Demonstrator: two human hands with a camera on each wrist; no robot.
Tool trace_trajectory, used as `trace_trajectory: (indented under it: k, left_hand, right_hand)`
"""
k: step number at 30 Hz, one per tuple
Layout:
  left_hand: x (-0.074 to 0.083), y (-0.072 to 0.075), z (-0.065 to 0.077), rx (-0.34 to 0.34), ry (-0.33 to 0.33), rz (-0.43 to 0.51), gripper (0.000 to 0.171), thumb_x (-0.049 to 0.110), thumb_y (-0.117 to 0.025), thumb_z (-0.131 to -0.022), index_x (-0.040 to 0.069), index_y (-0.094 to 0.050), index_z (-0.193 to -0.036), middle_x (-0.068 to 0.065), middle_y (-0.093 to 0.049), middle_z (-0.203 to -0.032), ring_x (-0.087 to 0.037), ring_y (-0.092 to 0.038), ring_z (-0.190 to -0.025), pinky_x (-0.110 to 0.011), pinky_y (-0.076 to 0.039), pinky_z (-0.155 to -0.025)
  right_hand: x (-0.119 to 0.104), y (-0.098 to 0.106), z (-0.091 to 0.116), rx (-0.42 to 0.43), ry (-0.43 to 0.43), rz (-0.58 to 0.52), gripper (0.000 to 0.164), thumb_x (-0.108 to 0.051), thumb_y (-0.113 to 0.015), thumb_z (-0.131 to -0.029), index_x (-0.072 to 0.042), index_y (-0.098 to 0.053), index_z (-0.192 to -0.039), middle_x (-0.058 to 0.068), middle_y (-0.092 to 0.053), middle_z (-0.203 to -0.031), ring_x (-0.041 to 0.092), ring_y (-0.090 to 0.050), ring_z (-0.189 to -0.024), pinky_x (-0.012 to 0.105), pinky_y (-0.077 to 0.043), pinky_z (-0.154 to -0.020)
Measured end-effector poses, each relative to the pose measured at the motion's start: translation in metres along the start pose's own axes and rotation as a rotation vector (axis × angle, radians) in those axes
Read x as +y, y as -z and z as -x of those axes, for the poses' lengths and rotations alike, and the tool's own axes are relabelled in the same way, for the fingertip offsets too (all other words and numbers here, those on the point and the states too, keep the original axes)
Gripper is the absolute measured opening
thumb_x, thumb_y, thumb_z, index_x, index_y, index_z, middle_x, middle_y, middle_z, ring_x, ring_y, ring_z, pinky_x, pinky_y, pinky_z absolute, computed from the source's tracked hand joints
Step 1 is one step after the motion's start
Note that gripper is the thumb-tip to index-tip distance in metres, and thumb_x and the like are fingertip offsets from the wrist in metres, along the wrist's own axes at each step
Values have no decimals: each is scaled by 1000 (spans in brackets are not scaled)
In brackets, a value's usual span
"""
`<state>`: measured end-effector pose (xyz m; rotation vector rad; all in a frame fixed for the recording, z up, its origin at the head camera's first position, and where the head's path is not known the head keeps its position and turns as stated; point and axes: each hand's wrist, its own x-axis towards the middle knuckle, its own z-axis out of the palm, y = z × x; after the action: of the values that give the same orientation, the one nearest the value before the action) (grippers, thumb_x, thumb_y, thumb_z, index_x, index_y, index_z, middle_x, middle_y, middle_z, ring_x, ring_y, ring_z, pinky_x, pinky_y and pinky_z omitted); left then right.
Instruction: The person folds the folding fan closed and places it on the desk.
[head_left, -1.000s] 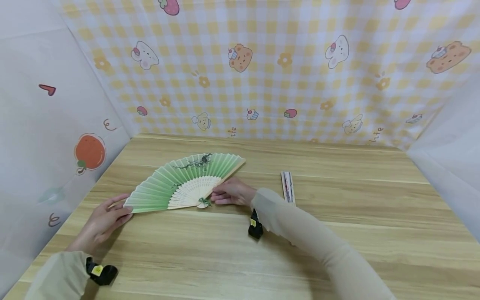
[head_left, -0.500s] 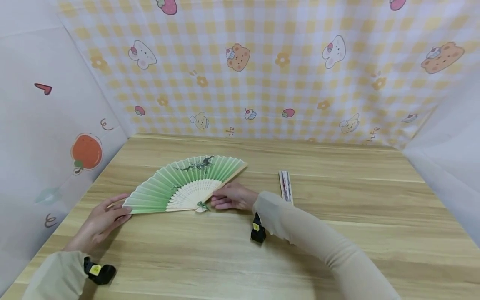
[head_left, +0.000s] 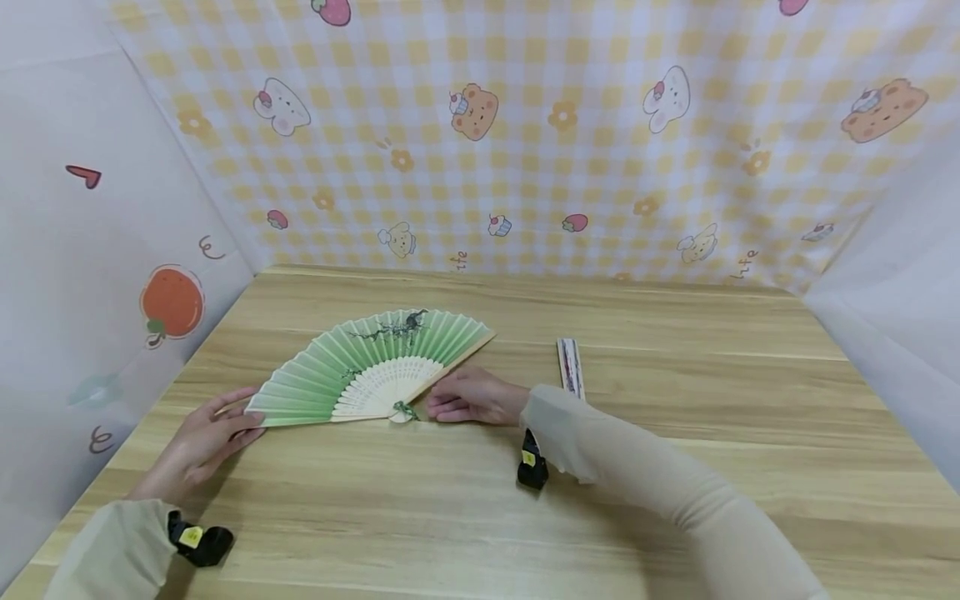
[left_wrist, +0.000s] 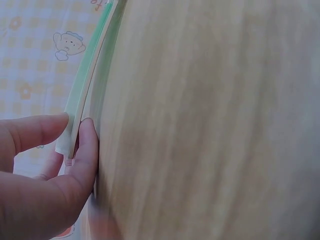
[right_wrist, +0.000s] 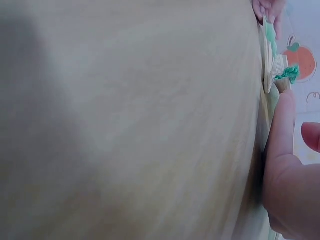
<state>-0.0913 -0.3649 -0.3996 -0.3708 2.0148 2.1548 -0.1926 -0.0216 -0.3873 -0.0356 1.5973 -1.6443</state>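
1. Holding is done by the left hand [head_left: 201, 437], left of centre in the head view: the outer left end of the green fan [head_left: 371, 354] is pinched narrowly between thumb and finger.
2. The fan is spread at centre-left of the frame, its corded pivot lowest, its right guard slanting to the upper right.
3. No firm grip is seen at the right hand [head_left: 478, 396], just beside the pivot at mid-frame; in the right wrist view its thumb is held apart from the index finger. Whether the fan is touched cannot be told.
4. Risk, as judged: the pleated leaf could be creased or torn if the left end were pulled while the pivot was left unsteadied.
5. Risk: the green cord [head_left: 406, 410] could be snagged by the right fingers, being so near.
6. Edges: the patterned strip [head_left: 570, 368], right of centre, is partly covered by the right sleeve [head_left: 637, 450] and could be brushed.
7. Room: bare table [head_left: 390, 517] is offered at lower centre; the rear is bounded by the checked cloth [head_left: 525, 167].
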Motion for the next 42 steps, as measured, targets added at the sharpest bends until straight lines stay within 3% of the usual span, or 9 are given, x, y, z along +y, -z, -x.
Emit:
trace_trajectory:
  k: [4,9,15,22,25,32,36,42]
  left_hand:
    - [0,0,0,7,-1,-8,55,9,-66,-79,13,-35,-125,13,-51,-92,0,-55,-82,-21,-50,-77]
    - [0,-1,-1,15,0,-9,54,9,-67,-79,13,-36,-124,14,-51,-92,1,-55,-82,-21,-50,-76]
    - [3,-2,-2,34,8,-43,70,8,-65,-80,1,-23,-136,12,-50,-93,1,-55,-81,-21,-50,-76]
    - [2,0,0,41,18,-49,54,7,-64,-81,9,-35,-127,10,-50,-95,1,-55,-81,-20,-50,-76]
    - [2,-2,0,46,22,-81,58,8,-63,-82,6,-31,-131,4,-46,-102,1,-55,-82,-20,-50,-77]
    - [1,-5,-1,64,32,-124,70,8,-61,-84,-2,-17,-138,-8,-41,-112,2,-54,-82,-20,-50,-78]
    - [1,-3,0,62,26,-111,64,7,-61,-83,1,-24,-136,-5,-43,-109,1,-54,-82,-20,-50,-77]
    - [-1,-2,0,58,14,-80,55,6,-62,-82,5,-33,-129,4,-47,-99,0,-55,-82,-20,-50,-78]
  right_hand:
    - [-2,6,5,-48,38,46,19,-7,-48,-91,6,-54,-104,13,-61,-89,18,-62,-77,29,-51,-77]
    - [-17,17,10,-43,74,92,25,-3,-45,-91,6,-47,-114,20,-58,-105,21,-61,-84,31,-50,-80]
    - [-48,32,6,28,149,182,35,-1,-50,-88,6,-42,-122,24,-54,-112,28,-58,-96,35,-47,-86]
    - [-71,52,-8,147,247,369,37,-6,-54,-88,4,-46,-122,21,-54,-115,29,-54,-102,37,-46,-88]
    - [-73,59,-14,173,279,466,39,-8,-56,-87,4,-46,-123,19,-52,-117,30,-53,-104,38,-45,-88]
    - [-76,68,-26,226,250,587,43,-14,-60,-85,0,-47,-123,14,-51,-118,27,-50,-105,37,-45,-88]
    - [-75,70,-30,232,236,603,43,-15,-60,-85,-2,-47,-124,13,-50,-120,25,-48,-108,34,-43,-90]
    - [-72,75,-35,236,225,541,43,-10,-60,-85,0,-46,-124,15,-50,-120,26,-48,-108,34,-40,-94]
